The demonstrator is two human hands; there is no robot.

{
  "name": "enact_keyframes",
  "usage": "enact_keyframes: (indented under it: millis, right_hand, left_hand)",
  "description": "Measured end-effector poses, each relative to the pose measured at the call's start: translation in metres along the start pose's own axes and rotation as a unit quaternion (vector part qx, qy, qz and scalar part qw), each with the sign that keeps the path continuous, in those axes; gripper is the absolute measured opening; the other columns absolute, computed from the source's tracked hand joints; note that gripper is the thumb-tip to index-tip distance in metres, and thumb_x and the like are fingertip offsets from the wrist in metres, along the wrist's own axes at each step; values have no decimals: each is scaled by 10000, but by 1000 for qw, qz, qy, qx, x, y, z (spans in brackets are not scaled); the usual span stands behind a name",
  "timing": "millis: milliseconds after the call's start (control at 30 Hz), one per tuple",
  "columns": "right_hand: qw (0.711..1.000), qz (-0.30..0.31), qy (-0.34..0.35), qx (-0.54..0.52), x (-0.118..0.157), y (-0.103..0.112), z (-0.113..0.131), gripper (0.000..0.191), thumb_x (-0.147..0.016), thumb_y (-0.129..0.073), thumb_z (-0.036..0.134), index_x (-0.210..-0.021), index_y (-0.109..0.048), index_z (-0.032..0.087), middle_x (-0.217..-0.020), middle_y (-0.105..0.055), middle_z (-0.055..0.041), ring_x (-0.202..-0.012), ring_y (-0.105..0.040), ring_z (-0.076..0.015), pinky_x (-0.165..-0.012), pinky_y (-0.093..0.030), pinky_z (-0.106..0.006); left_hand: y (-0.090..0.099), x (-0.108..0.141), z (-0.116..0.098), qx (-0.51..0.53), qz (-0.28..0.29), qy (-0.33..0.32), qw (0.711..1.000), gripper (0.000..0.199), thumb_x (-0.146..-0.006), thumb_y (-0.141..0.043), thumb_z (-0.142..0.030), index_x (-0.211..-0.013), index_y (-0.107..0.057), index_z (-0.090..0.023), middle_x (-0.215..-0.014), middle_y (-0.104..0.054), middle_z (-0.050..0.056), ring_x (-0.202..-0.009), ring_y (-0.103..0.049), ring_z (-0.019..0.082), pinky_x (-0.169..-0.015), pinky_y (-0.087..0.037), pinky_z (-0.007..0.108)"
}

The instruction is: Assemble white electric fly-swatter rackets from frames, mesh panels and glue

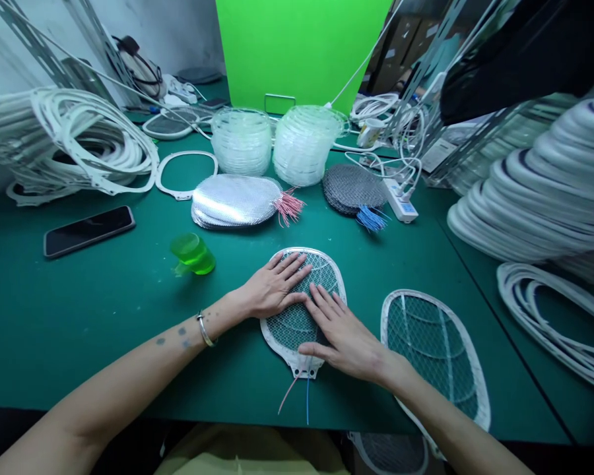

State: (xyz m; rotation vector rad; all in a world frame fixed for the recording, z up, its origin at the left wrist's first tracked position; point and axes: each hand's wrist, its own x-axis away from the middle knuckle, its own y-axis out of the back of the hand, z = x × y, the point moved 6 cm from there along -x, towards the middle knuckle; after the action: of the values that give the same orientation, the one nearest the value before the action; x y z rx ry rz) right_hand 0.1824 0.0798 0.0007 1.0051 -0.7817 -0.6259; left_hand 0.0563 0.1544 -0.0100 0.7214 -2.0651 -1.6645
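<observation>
Directly before me on the green table lies a white-framed mesh racket head, its narrow end toward me with a pink and a blue wire coming out. My left hand rests flat on the upper left of its mesh, fingers outstretched. On the right part of the same mesh, my right hand lies with its fingers extended and thumb apart toward the narrow end. Both hands hold nothing, and they cover much of the mesh. A second meshed racket head sits to the right, partly behind my right forearm.
Metal mesh sheets with pink wires and dark mesh sheets with blue wires lie behind. A green cup-like object and phone are left. White frame stacks stand right; a power strip lies at the back.
</observation>
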Motion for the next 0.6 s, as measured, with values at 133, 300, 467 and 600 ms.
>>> enact_keyframes:
  millis: [133,300,467,600]
  right_hand:
    - [999,-15,42,18,-6,8,2,1044,-838,-389,778,-1540,-119,54,-1601,26,-150,-1484,49,-294,-1216,-31,-457]
    - [999,8,53,9,-11,-9,-6,1015,-840,-369,785,-1550,5,163,-1603,76,-88,-1483,54,-282,-1212,-27,-466]
    - [998,4,61,3,-11,-8,-5,955,-844,-402,767,-1553,-17,257,-1599,90,-51,-1481,65,-286,-1205,-18,-481]
    - [998,16,54,6,-11,-6,-4,912,-867,-423,730,-1554,-45,262,-1596,108,-55,-1480,70,-280,-1202,-15,-470]
  left_hand:
    - [-2,-1,3,13,-2,-3,1000,611,-1024,-223,-510,-1550,-173,-204,-1627,-81,45,-1505,-16,204,-1218,19,417]
    - [5,-2,3,49,13,10,999,609,-1035,-197,-460,-1558,-98,-164,-1628,-59,58,-1504,-5,190,-1221,29,421]
    - [43,39,-35,121,-61,-51,989,562,-989,-415,-387,-1514,-296,-225,-1604,-250,38,-1490,-182,229,-1231,-127,473]
    - [34,91,-80,119,-34,-168,978,489,-920,-472,-160,-1408,-475,-196,-1513,-436,55,-1412,-375,224,-1157,-371,417]
